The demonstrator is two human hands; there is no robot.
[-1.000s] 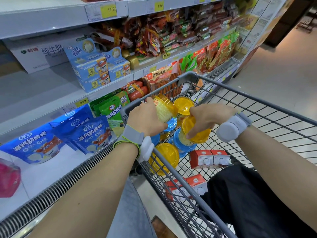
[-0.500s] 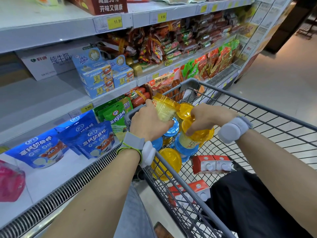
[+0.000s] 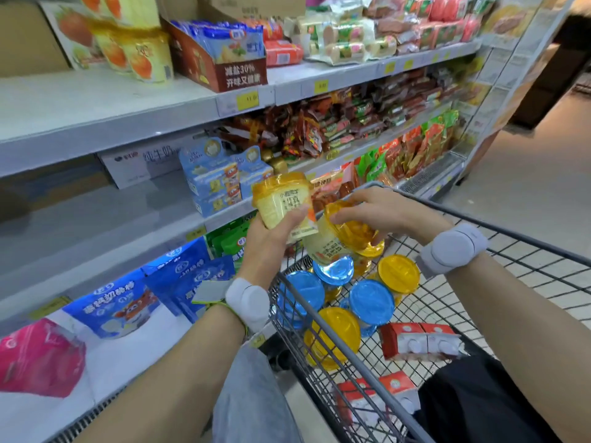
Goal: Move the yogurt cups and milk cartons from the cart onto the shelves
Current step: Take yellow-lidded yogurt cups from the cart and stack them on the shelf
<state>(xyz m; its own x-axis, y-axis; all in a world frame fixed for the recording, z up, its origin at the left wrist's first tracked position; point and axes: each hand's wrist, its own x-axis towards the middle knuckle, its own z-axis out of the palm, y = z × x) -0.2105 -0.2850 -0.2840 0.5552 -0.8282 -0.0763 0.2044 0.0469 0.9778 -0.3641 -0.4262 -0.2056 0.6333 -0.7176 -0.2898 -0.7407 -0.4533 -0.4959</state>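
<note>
Since the earlier frame we have lifted both yogurt cups clear of the cart [image 3: 499, 233]: our left hand [image 3: 271, 238] grips one cup [image 3: 281, 199] tilted before the shelves [image 3: 105, 100], and our right hand [image 3: 380, 209] holds another [image 3: 339, 235] by its yellow lid, touching the first. More cups [image 3: 371, 302] and milk cartons [image 3: 419, 342] lie in the cart below.
</note>
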